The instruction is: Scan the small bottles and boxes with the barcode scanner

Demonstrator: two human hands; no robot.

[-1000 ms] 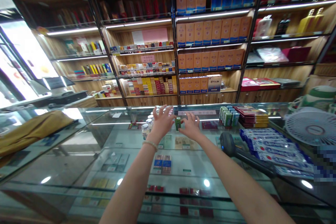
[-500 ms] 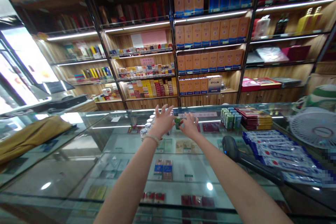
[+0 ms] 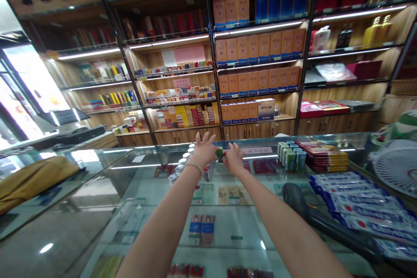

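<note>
A small green container (image 3: 220,154) is pinched between my two hands above the glass counter. My left hand (image 3: 204,151), with a band at its wrist, has its thumb side against the container's left, the other fingers raised and spread. From the right, my right hand (image 3: 233,158) grips it with thumb and fingertips. Just left of and partly behind my left hand, several white-topped small containers (image 3: 179,168) stand in rows. Off to the right of my right hand is a block of small green and blue containers (image 3: 290,156).
Right of my arm lie red and gold packets (image 3: 322,156), blue-white packets (image 3: 361,204) and a black handheld scanner (image 3: 312,213). A white fan (image 3: 395,167) stands far right. Brown cloth (image 3: 35,178) covers part of the left counter. Stocked shelves (image 3: 257,63) line the back wall.
My view has tilted and shifted slightly, so the counter things on the right look nearer. Both hands remain at the small green container, with little change in their grip.
</note>
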